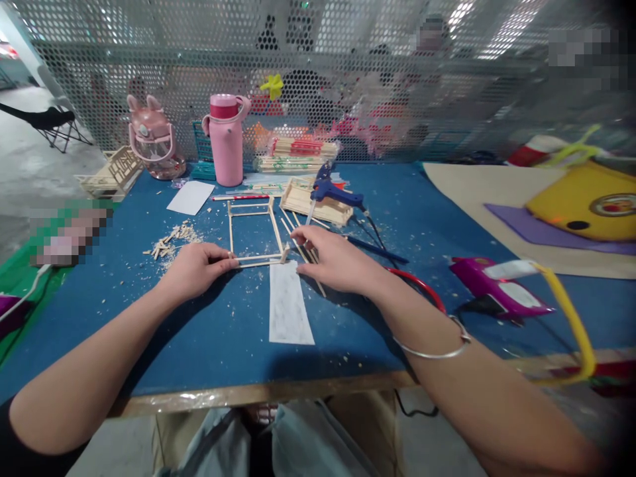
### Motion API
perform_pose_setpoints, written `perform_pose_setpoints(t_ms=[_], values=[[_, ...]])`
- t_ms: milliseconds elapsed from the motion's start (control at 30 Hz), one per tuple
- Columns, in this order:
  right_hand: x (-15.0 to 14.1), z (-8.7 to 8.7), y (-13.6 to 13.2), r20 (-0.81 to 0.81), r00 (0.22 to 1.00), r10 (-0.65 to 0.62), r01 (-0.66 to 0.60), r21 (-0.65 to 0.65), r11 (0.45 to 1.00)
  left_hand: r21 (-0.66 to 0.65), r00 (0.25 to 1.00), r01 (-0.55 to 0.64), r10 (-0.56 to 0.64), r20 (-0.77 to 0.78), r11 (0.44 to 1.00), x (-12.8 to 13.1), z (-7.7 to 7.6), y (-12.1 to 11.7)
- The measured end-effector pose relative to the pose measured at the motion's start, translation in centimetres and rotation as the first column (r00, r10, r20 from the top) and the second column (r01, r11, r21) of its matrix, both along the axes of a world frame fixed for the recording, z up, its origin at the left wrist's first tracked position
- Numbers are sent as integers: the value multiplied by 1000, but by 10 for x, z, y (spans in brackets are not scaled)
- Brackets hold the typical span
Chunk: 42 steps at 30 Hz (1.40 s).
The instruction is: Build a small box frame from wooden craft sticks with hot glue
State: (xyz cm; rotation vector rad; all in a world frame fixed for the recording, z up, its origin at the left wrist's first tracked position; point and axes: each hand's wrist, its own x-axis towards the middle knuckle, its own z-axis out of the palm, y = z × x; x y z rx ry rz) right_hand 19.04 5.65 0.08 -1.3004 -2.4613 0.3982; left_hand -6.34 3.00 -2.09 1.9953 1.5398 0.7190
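In front of you stands a perforated metal screen point(189, 63), with blurred shapes visible through its holes. Your table point(199, 358) has a blue top and a worn, light-coloured front edge. To your left, a black folding chair point(50, 119) stands on a grey floor point(20, 165), smooth in appearance. Bright light streaks show at the upper right of the screen; their source cannot be determined.

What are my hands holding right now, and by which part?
Your left hand pinches the stick frame at its near left corner; whether your right hand grips the loose sticks beside it cannot be told.
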Motion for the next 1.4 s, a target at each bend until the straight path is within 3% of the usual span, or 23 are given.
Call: perform_pose_setpoints(t_ms=[133, 267, 400, 500, 733, 867, 967, 1167, 1400], values=[[-4, -11, 3, -193, 977, -96, 49, -236, 971, -13, 1000, -13, 13, 21, 1000, -1, 0, 1], [-12, -12, 2, -409, 904, -123, -1, -290, 957, -13, 997, 11, -10, 82, 1000, 1, 6, -3], [-12, 1, -4, -679, 714, -170, -113, -352, 929, 9, 978, 19, -20, 207, 1000, 5, 20, -11], [-9, 8, -9, -790, 564, -241, -211, -419, 883, -8, 941, 39, -34, 337, 999, 8, 30, -19], [-8, 7, -15, -855, 408, -320, -363, -474, 802, -113, 861, 54, 11, 508, 992, 13, 37, -31], [-10, 9, -19, -854, 412, -319, -389, -481, 786, -256, 759, -30, 189, 623, 966, 18, 32, -32], [-12, 9, -21, -837, 437, -328, -381, -503, 776, -294, 676, -76, 266, 687, 953, 21, 29, -32], [-14, 8, -25, -830, 455, -324, -379, -509, 773, -289, 592, -109, 295, 750, 951, 23, 27, -35], [-14, 11, -29, -785, 544, -297, -339, -530, 778, -246, 585, -138, 280, 761, 959, 25, 23, -37]])
